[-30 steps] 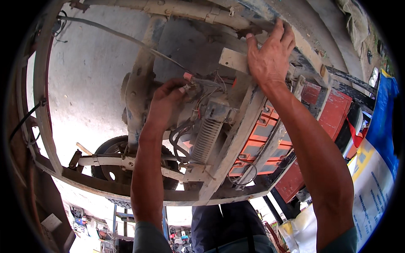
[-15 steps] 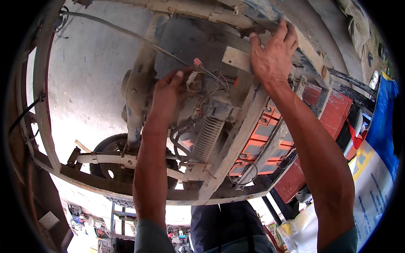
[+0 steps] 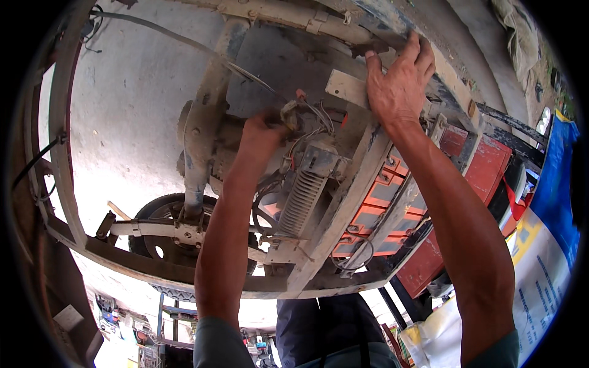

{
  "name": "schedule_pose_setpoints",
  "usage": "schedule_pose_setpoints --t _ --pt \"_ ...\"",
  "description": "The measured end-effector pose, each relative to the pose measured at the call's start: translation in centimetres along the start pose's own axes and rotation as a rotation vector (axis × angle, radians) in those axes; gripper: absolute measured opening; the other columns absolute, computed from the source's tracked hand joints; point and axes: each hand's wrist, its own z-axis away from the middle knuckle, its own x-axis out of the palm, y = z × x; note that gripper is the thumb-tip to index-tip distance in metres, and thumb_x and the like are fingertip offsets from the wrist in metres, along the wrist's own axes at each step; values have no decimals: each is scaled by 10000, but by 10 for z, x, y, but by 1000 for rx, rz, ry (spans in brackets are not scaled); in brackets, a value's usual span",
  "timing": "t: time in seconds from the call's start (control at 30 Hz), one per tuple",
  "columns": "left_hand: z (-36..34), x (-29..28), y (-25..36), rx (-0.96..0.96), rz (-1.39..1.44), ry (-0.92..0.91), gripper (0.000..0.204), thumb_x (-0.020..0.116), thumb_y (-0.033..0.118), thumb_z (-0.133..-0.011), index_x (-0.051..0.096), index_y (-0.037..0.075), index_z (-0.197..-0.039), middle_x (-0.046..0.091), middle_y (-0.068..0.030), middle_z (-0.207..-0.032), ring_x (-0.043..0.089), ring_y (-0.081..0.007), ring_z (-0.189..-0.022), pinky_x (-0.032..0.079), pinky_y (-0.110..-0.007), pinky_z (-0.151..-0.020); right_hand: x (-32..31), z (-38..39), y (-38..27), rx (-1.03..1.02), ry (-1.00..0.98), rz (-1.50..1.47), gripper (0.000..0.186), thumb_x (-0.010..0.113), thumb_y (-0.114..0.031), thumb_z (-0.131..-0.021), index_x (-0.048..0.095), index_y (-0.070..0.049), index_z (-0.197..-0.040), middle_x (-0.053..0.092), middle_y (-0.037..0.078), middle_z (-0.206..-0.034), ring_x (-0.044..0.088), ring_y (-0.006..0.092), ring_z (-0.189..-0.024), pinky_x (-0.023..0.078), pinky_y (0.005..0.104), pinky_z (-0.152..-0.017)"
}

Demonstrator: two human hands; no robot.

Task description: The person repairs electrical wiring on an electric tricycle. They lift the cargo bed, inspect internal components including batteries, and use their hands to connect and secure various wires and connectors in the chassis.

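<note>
My left hand [image 3: 264,133] is at the loose wire bundle, smeared by motion, so its fingers do not show clearly. Just beyond its fingertips sits a pale wire connector [image 3: 289,113]; whether I grip it or a wire cannot be told. A small pink-orange plug [image 3: 300,94] stands up from the wires next to it. Below these lies a finned metal controller box [image 3: 302,202], dusty, with cables at its left. My right hand [image 3: 397,86] rests with spread fingers on the far side of the metal vehicle frame [image 3: 346,205], beside a flat bracket [image 3: 345,88].
Orange and grey batteries [image 3: 375,205] sit between the frame bars on the right. A wheel [image 3: 165,214] and axle lie lower left. One long grey cable [image 3: 165,32] crosses the upper left. Red panels [image 3: 488,162] and a blue-white sheet [image 3: 552,178] are at far right.
My left hand has moved right and slightly down, towards the wires, and is now blurred. The pale connector and the pink-orange plug have shifted a little to the right. My right hand stays put.
</note>
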Motion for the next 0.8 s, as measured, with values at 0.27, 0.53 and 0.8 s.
schedule_pose_setpoints --t 0.27,0.53,0.8 --pt "1 -1 -7 119 146 -39 391 686 40 -897 622 -18 -1278 724 -68 -1087 656 -114 -922 506 -259 -786 0 0 0 -11 15 5 809 713 -341 -923 320 -4 -1544 287 248 -1578 225 429 -1503 440 543 -1134" --pt "7 -4 -3 60 266 -103 402 640 17 -942 588 9 -1341 722 -71 -1135 665 -127 -975 534 -287 -813 0 0 1 -19 27 2 813 718 -342 -915 325 2 -1537 302 249 -1571 241 436 -1491 435 535 -1141" --pt "5 -2 -8 28 434 -101 357 673 89 -972 612 24 -1318 725 -58 -1105 671 -131 -963 533 -294 -815 -1 0 0 -14 12 0 808 711 -336 -918 318 -2 -1540 286 248 -1578 228 435 -1497 427 538 -1147"
